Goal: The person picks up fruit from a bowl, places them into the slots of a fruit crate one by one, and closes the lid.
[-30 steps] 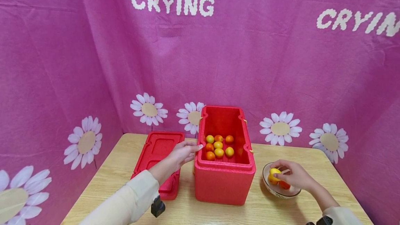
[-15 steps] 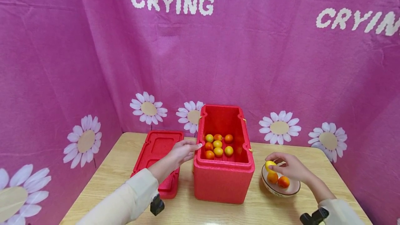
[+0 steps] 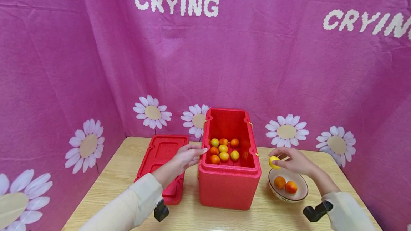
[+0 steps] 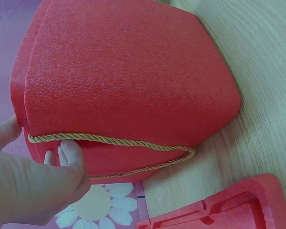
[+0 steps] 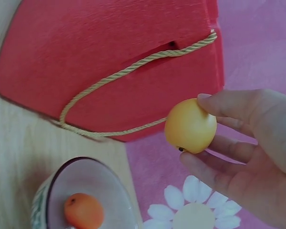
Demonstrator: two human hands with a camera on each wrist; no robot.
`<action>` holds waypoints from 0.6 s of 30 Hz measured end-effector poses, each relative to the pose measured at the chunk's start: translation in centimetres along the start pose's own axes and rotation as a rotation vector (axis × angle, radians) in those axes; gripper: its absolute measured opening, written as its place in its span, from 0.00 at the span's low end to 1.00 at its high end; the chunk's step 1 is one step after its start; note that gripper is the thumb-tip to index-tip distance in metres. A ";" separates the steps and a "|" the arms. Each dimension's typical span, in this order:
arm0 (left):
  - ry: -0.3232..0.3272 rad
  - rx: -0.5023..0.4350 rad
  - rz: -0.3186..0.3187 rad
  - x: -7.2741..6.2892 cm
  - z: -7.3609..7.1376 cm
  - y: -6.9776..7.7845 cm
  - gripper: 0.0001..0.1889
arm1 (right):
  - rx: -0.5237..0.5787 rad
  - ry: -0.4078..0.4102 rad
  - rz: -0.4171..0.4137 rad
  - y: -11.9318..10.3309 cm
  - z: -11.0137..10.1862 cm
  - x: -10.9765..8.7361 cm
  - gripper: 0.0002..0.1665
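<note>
My right hand pinches a small yellow round fruit between thumb and fingertips, a dark spot at its lower end. It hangs over the far left edge of a patterned bowl, where two orange-red fruits lie. At the red foam box, my left hand grips the left wall, thumb on the rim and fingers curled outside by the gold rope handle. Several yellow and orange-red fruits lie on the floor of the lidless box.
A red lid lies on the wooden table, left of the box and under my left forearm. A second gold rope handle loops on the box's right side. Purple cloth with daisies hangs behind the table.
My right hand has lifted the yellow fruit out of the bowl, moving up and slightly left, which uncovers the two orange-red fruits. The left hand stays on the box's rim.
</note>
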State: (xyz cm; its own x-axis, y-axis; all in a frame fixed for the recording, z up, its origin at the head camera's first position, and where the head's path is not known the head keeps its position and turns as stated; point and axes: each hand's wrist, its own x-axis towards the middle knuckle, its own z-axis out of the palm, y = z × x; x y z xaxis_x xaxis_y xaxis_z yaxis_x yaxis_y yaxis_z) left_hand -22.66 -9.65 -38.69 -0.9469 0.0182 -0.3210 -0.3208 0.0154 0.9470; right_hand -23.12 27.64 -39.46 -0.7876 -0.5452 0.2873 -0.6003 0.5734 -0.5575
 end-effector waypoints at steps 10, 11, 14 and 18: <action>0.002 0.001 -0.013 -0.1 0.0 0.1 0.22 | -0.013 -0.097 -0.021 -1.2 -1.8 2.0 0.11; -0.001 -0.002 -0.015 -0.1 0.0 0.1 0.23 | -0.008 -0.101 -0.027 -1.3 -2.0 2.2 0.11; -0.009 0.001 -0.025 -0.2 -0.1 0.2 0.23 | 0.029 -0.104 -0.037 -1.7 -2.4 2.9 0.11; -0.010 0.021 -0.041 0.1 0.0 0.5 0.22 | 0.062 -0.076 -0.079 -2.3 -2.8 3.9 0.11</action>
State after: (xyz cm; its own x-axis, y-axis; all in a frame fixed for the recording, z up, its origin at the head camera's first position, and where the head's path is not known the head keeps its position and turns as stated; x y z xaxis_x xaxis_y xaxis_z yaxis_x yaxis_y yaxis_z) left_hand -22.87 -9.69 -38.23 -0.9328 0.0269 -0.3595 -0.3584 0.0369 0.9328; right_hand -25.19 25.87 -34.86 -0.7239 -0.6332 0.2740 -0.6486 0.4892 -0.5831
